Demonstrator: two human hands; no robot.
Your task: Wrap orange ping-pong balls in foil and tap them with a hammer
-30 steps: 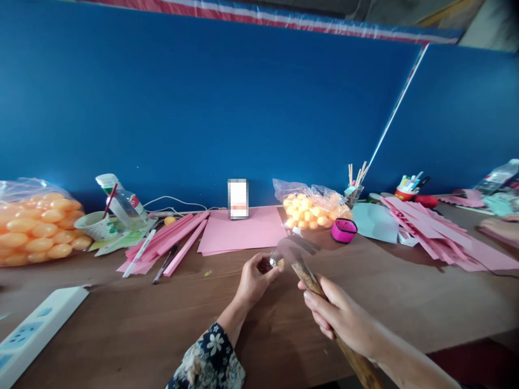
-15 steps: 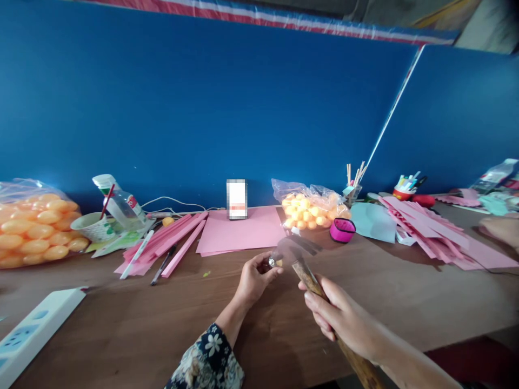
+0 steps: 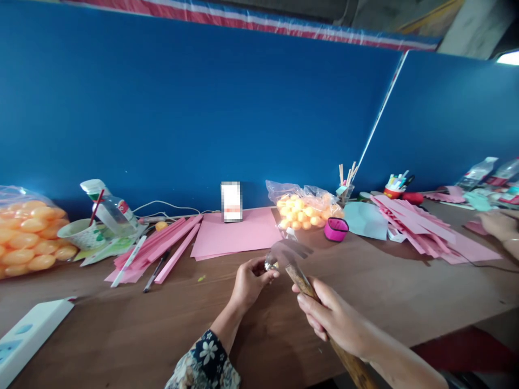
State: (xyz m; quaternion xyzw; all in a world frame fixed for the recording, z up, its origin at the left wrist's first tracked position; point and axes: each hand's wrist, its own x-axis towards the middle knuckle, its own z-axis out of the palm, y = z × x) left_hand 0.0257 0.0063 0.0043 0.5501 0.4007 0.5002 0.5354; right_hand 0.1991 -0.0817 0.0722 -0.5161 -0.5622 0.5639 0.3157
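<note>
My left hand (image 3: 248,283) is closed on a small shiny silver object (image 3: 271,263), pinched between thumb and fingers just above the brown table; its exact kind is too small to make out. In my right hand (image 3: 324,307) is a claw hammer, gripped by its wooden handle (image 3: 300,279). The hammer head (image 3: 288,250) is blurred and hangs right beside the silver object, its claw pointing right. Whether head and object touch, I cannot tell.
Behind my hands lie pink paper sheets (image 3: 237,233), a bag of orange balls (image 3: 302,209) and a magenta band (image 3: 336,230). Pink strips (image 3: 162,243), a paper cup (image 3: 83,233) and a power strip (image 3: 34,335) are leftward. Another person's hand (image 3: 500,224) is far right.
The view has turned slightly right, so the table things appear shifted left. Both hands keep their grips, and the hammer head stays close to the silver object.
</note>
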